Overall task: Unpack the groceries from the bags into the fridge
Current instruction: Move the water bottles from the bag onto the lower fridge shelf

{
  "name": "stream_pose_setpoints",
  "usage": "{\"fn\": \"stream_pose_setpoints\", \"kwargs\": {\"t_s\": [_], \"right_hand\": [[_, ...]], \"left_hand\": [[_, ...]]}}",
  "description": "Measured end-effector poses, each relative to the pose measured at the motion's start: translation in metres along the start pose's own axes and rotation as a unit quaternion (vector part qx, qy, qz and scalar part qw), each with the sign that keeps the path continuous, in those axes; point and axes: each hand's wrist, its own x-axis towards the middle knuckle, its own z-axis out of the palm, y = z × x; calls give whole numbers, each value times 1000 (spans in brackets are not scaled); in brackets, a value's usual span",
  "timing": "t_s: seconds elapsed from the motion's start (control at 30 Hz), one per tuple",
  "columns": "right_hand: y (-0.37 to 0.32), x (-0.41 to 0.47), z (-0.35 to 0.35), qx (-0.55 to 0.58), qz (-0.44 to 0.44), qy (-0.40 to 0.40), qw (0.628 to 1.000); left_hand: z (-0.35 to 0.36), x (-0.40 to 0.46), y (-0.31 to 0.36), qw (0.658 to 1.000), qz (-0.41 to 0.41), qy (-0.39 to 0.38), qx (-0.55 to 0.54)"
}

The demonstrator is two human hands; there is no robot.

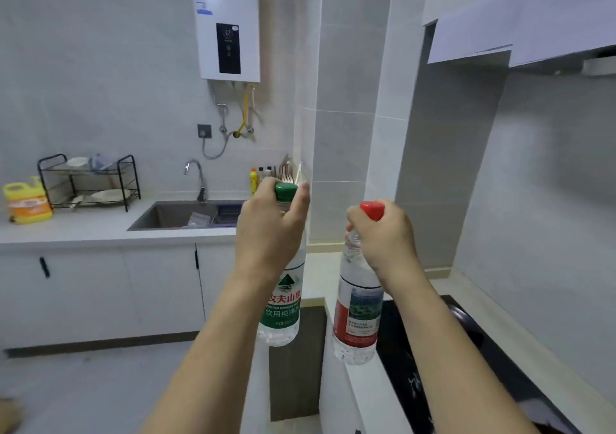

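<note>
Aloft, hands [271,230] gripping bottles [283,303].

Taking the sink [186,215] as the landmark: the counter [83,230] to its left is blocked at the back by the dish rack [88,181] and the yellow detergent jug [26,203], with bare worktop in front of them. To its right, both hands are full, the left hand [270,230] gripping the green-capped bottle [283,287] and the right hand [383,237] the red-capped bottle [358,303]. Right of these the tiled pillar [346,133] and the black cooktop [466,350] close the way, while the floor [93,383] below the sink lies open.
</note>
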Motion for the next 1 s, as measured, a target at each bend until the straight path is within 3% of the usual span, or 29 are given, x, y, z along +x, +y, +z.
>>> {"fn": "stream_pose_setpoints", "kwargs": {"t_s": [0.5,0.77,1.0], "right_hand": [[-71,-36,173,77,-68,-165,981],[-110,-69,242,139,-107,-289,941],[-147,-129,286,202,-119,-415,879]], "left_hand": [[-173,10,-71,983,-39,121,131],[-250,-15,-79,941,-85,232,231],[-314,-63,-66,895,-126,310,296]]}}
